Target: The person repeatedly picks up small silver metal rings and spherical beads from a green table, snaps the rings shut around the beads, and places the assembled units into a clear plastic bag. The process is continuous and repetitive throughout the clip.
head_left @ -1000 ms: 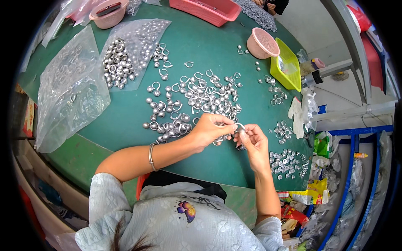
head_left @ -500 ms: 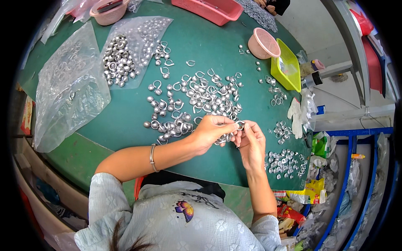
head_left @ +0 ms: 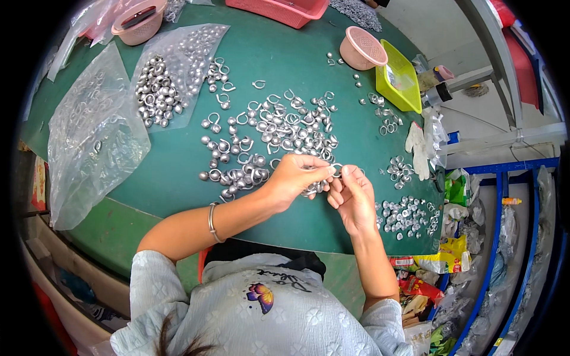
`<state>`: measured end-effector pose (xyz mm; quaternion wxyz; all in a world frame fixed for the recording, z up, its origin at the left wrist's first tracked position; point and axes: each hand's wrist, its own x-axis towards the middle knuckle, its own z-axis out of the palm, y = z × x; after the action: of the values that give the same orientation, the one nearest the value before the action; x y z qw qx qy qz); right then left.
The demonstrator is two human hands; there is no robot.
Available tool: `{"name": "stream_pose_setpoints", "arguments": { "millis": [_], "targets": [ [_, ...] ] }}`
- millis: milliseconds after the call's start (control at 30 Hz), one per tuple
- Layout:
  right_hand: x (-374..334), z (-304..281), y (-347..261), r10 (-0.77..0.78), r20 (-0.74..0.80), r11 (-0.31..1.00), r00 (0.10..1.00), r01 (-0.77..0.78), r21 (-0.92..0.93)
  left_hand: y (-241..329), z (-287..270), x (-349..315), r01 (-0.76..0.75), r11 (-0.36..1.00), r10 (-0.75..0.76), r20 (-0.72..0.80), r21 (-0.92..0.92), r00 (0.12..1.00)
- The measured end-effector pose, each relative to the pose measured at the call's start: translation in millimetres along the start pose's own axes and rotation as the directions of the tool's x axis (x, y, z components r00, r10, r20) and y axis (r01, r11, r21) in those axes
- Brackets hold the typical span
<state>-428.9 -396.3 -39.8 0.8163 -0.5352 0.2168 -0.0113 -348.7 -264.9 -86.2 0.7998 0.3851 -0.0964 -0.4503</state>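
Note:
Above the front of the green table, my left hand (head_left: 297,178) and my right hand (head_left: 355,203) meet at the fingertips. Both are closed, pinching a small silver open metal ring (head_left: 337,168) from either side. Fingers cover most of the ring, and I cannot make out whether a ball is fixed to it. Just beyond my hands lies a heap of silver rings with balls (head_left: 294,127), partly hidden by my left hand. Loose silver balls and ringed pieces (head_left: 240,175) lie to its left.
A clear bag of silver balls (head_left: 159,89) and a bag of rings (head_left: 95,148) lie left. Small round metal pieces (head_left: 407,215) are grouped right, below a white glove (head_left: 417,148). Pink basket (head_left: 362,50) and green basket (head_left: 396,89) stand far right.
My right hand's fingers have curled in more, and the ring between the fingertips is turned, its loop showing more. The whole view has shifted slightly.

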Motion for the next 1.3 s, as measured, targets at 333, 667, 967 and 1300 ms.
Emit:
{"name": "stream_pose_setpoints", "arguments": {
  "millis": [333,667,967,1300],
  "targets": [
    [-13,3,-11,-0.024,0.112,1.0,0.993,0.024,0.001,8,-1,0,-0.063,0.997,0.06,0.068,0.045,0.996],
    [-14,-3,-6,-0.15,0.126,0.98,0.981,0.164,-0.11,13,11,-11,-0.508,0.753,0.463,0.211,0.419,0.861],
    [1,-24,5,-0.211,-0.02,0.927,0.977,0.193,-0.323,18,2,-5,-0.171,0.979,0.166,0.056,0.108,0.985],
    [19,-61,-7,-0.516,0.134,0.26,0.846,0.304,-0.917,14,-9,0,0.051,0.982,-0.028,0.126,-0.182,0.992]
  ]
}}
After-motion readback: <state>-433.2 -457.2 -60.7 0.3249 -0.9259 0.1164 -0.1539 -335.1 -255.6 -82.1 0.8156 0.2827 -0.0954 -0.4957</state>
